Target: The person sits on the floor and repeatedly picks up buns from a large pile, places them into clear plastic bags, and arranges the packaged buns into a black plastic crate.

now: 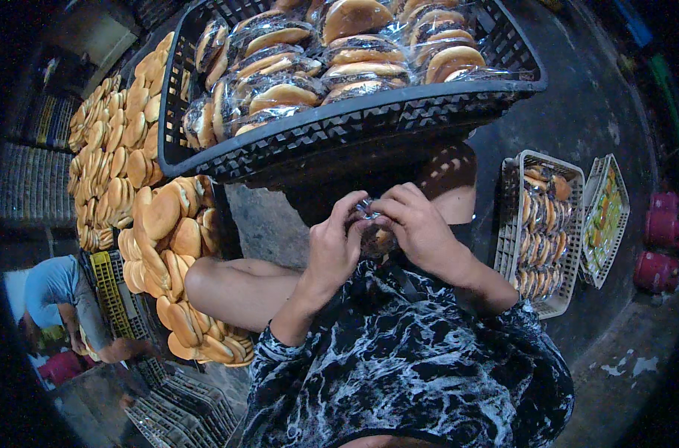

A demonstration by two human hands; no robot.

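Close to my body, my left hand (335, 237) and my right hand (416, 226) meet over a filled bun (377, 242) in a clear plastic bag. Fingers of both hands are closed on the gathered, shiny top of the bag. Most of the bun is hidden behind my hands. Beyond them stands a black plastic crate (354, 112), holding rows of bagged buns (366, 51) with a dark filling. Unwrapped buns (177, 237) are heaped to my left, beside my bare knee.
To the right, a pale crate (556, 308) holds more bagged buns, beside a light basket (614, 216) with green and yellow packets. Two dark red cylinders (659, 246) stand farther right. At left, a person in a blue shirt (52, 287) bends near stacked grey crates (186, 407).
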